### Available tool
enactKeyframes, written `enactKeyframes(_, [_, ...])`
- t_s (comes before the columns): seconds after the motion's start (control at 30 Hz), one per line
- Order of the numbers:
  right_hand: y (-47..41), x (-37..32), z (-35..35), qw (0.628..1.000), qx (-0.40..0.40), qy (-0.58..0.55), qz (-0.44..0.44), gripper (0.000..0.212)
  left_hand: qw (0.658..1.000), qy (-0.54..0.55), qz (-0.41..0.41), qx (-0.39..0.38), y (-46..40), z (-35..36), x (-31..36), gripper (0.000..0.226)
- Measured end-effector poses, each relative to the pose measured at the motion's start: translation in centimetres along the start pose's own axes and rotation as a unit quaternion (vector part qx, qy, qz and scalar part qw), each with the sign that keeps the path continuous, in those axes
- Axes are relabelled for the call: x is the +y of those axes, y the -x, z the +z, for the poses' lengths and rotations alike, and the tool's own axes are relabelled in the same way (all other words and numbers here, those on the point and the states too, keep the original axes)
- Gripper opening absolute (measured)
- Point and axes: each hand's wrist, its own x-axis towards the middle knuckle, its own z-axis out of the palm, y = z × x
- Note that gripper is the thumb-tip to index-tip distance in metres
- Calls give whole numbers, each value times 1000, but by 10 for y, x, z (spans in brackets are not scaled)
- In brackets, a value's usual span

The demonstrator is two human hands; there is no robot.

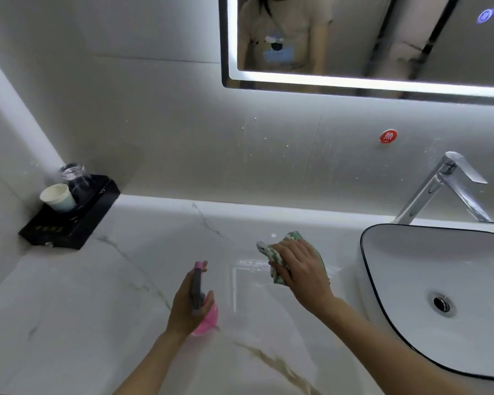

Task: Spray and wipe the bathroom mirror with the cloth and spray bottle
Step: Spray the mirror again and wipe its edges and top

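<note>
left hand [189, 305]: fingers and thumb wrapped round the spray bottle [201, 306], gripping it upright just above or on the countertop; contact with the surface is hard to judge from this angle.
spray bottle: pink body low in the palm, grey trigger head pointing away from the person toward the wall.
right hand [298, 269]: fingers curled over the cloth [280, 256], holding it bunched against the countertop.
cloth: green and white, crumpled, lying between the bottle and the basin [388, 252], near the basin's left rim but apart from it.
mirror [354, 38]: on the wall above, its lit lower edge and dark frame well above both hands; its lower left corner sits over the middle of the counter.
countertop [97, 309]: white marble with grey and brown veins; a broad bare stretch lies left of the bottle up to the side wall, and a strip of it runs behind the cloth to the back wall.
basin: white bowl with a thin dark rim, standing on the counter at right; drain [441, 304] visible in the bottom.
faucet [445, 189]: chrome, angled, behind the basin.
black tray [77, 220]: in the far left corner, holding a paper cup [58, 197] and a clear glass [73, 173].
wall sticker [388, 136]: red, round, left of the faucet.
</note>
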Motion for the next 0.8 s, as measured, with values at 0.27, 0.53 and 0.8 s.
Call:
enactKeyframes(0.27, [-62,15,-34,997,58,24,-38,42,994,46,68,69,-75,-6,105,76])
enactKeyframes(0.53, [-184,71,-139,970,211,90,-82,26,960,108,211,146,-158,-46,298,48])
enactKeyframes(0.8, [-290,120,-246,909,311,209,-179,30,968,141,155,139,-246,-67,428,34])
